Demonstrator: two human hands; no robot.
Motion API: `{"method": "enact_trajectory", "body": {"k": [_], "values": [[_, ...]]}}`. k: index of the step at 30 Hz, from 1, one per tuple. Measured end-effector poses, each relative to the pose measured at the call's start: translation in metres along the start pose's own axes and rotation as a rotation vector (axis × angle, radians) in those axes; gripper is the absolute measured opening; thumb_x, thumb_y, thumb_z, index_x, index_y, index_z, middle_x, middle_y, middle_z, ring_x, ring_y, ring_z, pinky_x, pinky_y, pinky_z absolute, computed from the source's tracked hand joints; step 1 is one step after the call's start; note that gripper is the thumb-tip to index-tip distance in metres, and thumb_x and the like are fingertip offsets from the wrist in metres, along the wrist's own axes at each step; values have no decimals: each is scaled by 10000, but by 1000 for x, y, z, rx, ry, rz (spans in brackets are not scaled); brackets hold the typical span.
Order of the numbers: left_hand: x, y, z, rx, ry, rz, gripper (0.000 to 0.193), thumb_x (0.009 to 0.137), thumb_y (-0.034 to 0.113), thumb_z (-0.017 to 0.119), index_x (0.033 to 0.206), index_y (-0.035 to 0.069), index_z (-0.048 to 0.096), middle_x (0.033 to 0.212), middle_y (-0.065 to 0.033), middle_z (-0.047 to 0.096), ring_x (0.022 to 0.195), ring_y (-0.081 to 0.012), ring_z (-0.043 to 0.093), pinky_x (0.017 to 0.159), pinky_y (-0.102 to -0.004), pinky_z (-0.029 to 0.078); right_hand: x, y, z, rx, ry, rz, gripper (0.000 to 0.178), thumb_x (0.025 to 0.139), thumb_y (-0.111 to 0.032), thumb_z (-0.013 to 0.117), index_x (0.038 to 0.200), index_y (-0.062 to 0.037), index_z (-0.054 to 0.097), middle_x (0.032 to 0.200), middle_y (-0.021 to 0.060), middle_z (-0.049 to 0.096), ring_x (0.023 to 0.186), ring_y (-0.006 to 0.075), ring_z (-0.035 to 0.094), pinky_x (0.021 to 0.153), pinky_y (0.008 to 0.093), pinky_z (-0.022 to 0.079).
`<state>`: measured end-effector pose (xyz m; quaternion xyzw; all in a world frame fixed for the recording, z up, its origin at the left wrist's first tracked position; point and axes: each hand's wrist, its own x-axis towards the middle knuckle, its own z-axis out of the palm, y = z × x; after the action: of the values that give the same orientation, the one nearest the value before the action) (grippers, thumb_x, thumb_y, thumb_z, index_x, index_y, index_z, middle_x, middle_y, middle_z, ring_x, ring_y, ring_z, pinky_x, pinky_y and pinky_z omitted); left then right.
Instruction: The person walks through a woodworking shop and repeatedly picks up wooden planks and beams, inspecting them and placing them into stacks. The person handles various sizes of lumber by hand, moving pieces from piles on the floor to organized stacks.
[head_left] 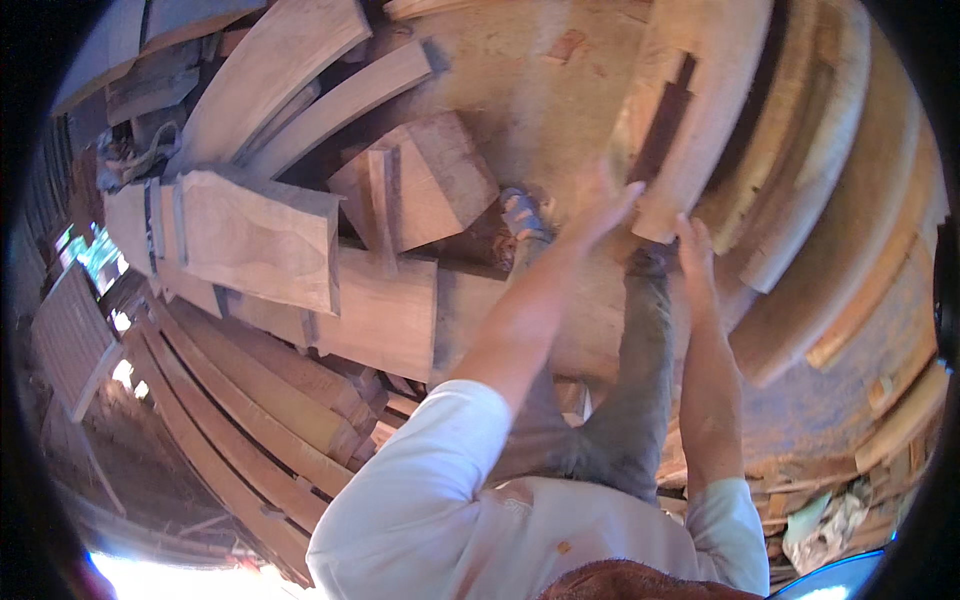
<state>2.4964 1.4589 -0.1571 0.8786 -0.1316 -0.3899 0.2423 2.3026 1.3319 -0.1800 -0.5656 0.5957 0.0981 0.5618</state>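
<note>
The left hand [610,207] grips the left edge of a plank [703,140] close to its near end, the thumb lying over the face. The right hand [694,245] has its fingertips against the right corner of that same end; whether it closes around the wood cannot be told. The plank runs away from the person, curving slightly, with a dark strip along its face.

Just right of the plank, curved timbers [835,190] lie side by side along the floor's right side. Below the hands, the person's legs straddle the near part of the floor [500,85]; a blue sandal [521,213] shows on the left foot. Near that foot sits a block [440,185], a stick [382,205] leaning against its left part. Farther left, a board [262,235] lies over other pieces, curved boards [275,75] fan out above it, and long beams [240,395] line the floor's left side.
</note>
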Motion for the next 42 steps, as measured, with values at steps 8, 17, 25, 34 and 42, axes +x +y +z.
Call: {"method": "enact_trajectory", "body": {"k": [8, 17, 25, 34, 42], "values": [[86, 6, 68, -3, 174, 55, 838, 971, 378, 705, 1568, -58, 311, 1530, -291, 447, 1389, -468, 446, 1172, -541, 353, 40, 6, 36, 472, 86, 114, 649, 951, -402, 763, 1391, 23, 544, 1279, 126, 663, 1161, 236, 631, 995, 408, 506], [113, -23, 39, -405, -81, -56, 847, 984, 439, 687, 1595, -22, 324, 1458, -317, 536, 1353, -478, 505, 1138, -512, 405, 15, -42, 97, 364, 358, 165, 634, 854, -363, 853, 1268, 34, 584, 1185, 175, 700, 1058, 283, 693, 905, 411, 558], [126, -185, -104, -376, 493, 142, 599, 1084, 349, 548, 1494, -78, 459, 1451, -284, 561, 1358, -399, 537, 1164, -456, 407, -18, -124, 246, -329, 97, -59, 766, 822, -432, 829, 1280, 98, 519, 1179, 327, 686, 1119, 471, 675, 972, 506, 532], [-63, -257, -161, -310, 595, -180, 467, 1107, 312, 493, 1370, -74, 527, 1259, -274, 628, 1185, -398, 611, 1028, -469, 465, -64, -164, 245, -338, 32, -749, 662, 950, -303, 717, 1470, 42, 496, 1468, 344, 518, 1380, 522, 472, 1156, 533, 407], [-182, -271, -83, -328, 505, -296, 468, 1071, 316, 579, 1368, -46, 559, 1266, -264, 627, 1186, -397, 601, 1049, -476, 469, 3, -146, 284, -465, -77, -831, 876, 946, -369, 731, 1617, -9, 297, 1602, 440, 220, 1487, 590, 261, 1231, 559, 295]]}}
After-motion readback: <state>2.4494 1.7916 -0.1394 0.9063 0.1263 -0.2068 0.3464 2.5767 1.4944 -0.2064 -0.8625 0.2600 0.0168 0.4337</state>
